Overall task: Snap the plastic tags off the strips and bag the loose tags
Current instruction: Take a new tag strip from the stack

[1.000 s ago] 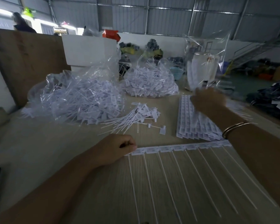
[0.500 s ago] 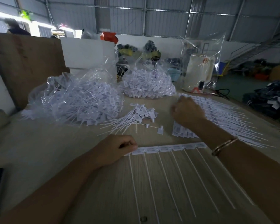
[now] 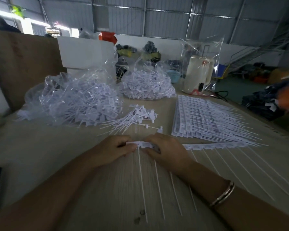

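Behind both hands, two clear bags (image 3: 70, 99) hold loose tags (image 3: 147, 87).

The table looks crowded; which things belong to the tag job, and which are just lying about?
Job:
left hand and right hand pinching the strip
stack of strips
loose tags
bagged tags

Lying about:
kettle
white box
blue tub

left hand (image 3: 112, 151) and right hand (image 3: 165, 150) pinching strip (image 3: 212, 145), loose tags (image 3: 133, 118) beyond

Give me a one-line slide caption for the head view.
Both hands, left hand and right hand, pinch one end of a tag strip on the table, beside loose tags.
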A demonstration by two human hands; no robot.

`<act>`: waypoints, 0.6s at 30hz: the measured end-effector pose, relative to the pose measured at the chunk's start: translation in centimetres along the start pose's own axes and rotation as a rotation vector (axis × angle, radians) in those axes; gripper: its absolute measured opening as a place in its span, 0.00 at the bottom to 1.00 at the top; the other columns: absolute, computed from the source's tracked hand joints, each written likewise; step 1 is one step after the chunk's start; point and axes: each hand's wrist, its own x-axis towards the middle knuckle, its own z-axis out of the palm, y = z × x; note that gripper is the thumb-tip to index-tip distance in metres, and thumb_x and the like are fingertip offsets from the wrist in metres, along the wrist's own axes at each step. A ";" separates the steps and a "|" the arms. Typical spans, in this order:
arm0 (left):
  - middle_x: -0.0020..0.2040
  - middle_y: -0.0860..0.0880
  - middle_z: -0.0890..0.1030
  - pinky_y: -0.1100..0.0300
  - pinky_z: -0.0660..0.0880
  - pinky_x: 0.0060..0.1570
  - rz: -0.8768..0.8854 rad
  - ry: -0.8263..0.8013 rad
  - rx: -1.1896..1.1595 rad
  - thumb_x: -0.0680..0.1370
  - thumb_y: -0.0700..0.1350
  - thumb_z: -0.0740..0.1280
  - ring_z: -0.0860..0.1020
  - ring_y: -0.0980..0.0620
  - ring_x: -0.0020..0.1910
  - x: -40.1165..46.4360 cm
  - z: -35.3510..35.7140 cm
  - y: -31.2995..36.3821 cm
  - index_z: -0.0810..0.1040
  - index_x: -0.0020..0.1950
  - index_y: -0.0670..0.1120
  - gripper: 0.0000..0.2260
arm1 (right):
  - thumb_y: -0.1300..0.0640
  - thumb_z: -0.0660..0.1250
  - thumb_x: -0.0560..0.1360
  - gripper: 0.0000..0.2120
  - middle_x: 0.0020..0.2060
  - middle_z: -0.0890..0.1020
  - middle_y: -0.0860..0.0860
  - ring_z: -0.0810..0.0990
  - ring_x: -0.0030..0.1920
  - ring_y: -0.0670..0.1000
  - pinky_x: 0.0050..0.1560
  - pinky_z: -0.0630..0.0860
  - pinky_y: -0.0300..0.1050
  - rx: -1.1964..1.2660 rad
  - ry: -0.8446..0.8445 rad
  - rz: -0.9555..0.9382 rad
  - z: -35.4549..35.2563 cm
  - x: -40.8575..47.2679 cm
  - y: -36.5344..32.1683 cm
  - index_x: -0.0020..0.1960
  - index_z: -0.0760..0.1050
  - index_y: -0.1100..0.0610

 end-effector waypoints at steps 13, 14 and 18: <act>0.38 0.53 0.75 0.68 0.67 0.38 0.062 0.072 0.078 0.76 0.41 0.68 0.71 0.63 0.35 -0.1 0.2 0.4 0.78 0.45 0.46 0.01 | 0.47 0.65 0.75 0.14 0.48 0.82 0.48 0.78 0.44 0.45 0.42 0.69 0.36 0.180 0.082 0.117 -0.4 -0.3 1.2 0.58 0.76 0.52; 0.40 0.54 0.74 0.71 0.67 0.39 0.079 0.119 0.084 0.76 0.42 0.68 0.72 0.64 0.37 -0.1 0.3 0.7 0.78 0.49 0.45 0.03 | 0.47 0.66 0.75 0.16 0.49 0.81 0.49 0.78 0.46 0.46 0.43 0.69 0.37 0.163 0.082 0.094 -0.2 -0.2 0.7 0.59 0.74 0.52; 0.43 0.47 0.77 0.61 0.69 0.48 0.116 0.152 -0.012 0.74 0.49 0.60 0.75 0.52 0.45 0.4 0.5 1.6 0.79 0.46 0.39 0.15 | 0.47 0.66 0.74 0.18 0.48 0.81 0.52 0.79 0.47 0.52 0.43 0.73 0.43 0.101 0.083 0.009 0.6 0.5 -1.6 0.59 0.69 0.55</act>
